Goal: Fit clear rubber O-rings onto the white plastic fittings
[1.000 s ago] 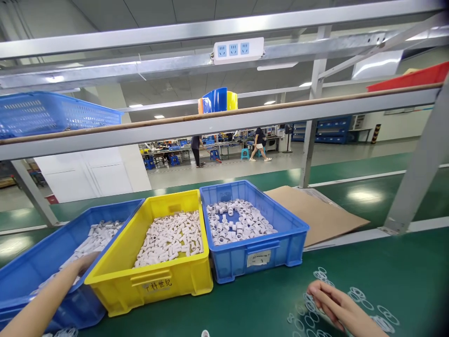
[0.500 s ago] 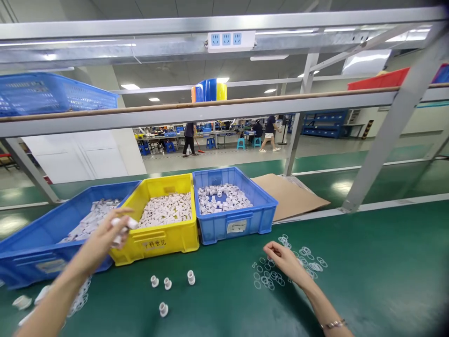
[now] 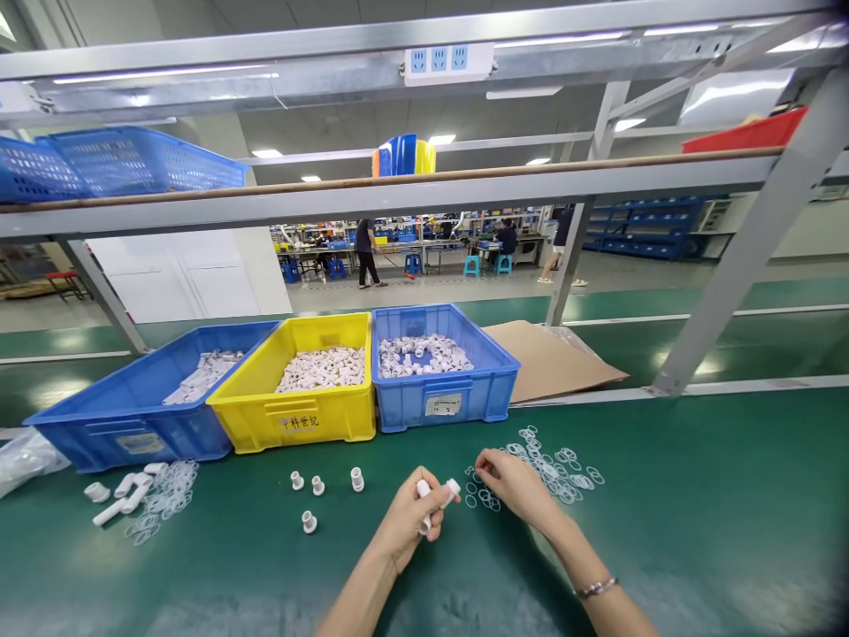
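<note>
In the head view my left hand (image 3: 408, 524) is closed around white plastic pipe fittings (image 3: 453, 489), at least two, which poke out between the thumb and fingers. Close by on the right, my right hand (image 3: 518, 488) has its fingertips pinched together; whatever is between them is too small to make out. Thin clear rings (image 3: 569, 482) lie scattered on the green table under and behind it. Several short white fittings (image 3: 309, 522) stand left of my hands. Farther left, more white fittings (image 3: 134, 495) lie beside a second heap of rings (image 3: 169, 495).
Along the back stand a left blue bin (image 3: 133, 416), a yellow bin (image 3: 292, 420) and another blue bin (image 3: 444, 400), each holding white parts. Brown cardboard (image 3: 554, 358) lies right of them. A metal shelf frame (image 3: 398, 202) crosses above. People are in the background.
My left hand has come from over the left and yellow bins to the table's middle, carrying the white fittings beside my right hand. My right hand stays pinched near the rings.
</note>
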Demonstrator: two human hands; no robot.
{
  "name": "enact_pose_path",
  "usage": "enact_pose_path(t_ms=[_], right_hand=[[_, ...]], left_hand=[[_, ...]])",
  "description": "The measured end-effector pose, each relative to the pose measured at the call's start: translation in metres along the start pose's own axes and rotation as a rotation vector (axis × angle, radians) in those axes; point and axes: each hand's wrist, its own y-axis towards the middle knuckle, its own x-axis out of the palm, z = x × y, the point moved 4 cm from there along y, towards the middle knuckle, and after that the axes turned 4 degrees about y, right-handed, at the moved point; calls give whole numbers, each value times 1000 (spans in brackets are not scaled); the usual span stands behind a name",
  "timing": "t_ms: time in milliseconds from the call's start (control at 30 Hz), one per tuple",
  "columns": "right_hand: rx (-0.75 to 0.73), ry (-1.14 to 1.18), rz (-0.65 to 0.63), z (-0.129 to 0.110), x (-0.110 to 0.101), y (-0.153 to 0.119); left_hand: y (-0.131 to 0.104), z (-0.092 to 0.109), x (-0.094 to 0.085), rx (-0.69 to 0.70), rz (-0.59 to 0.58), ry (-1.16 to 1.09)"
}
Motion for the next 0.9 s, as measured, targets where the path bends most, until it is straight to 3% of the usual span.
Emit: enact_pose_path(t_ms=[300,633,900], right_hand=[[-80,-44,-101,-13,18,-17],[-68,12,-84,-6,19,-19],[-44,189,-36,-18,8,-16]], left_hand=[[8,-23,-10,-65,-5,-15],[7,-23,-6,-72,-25,18],[6,-20,-5,-53,-23,107]])
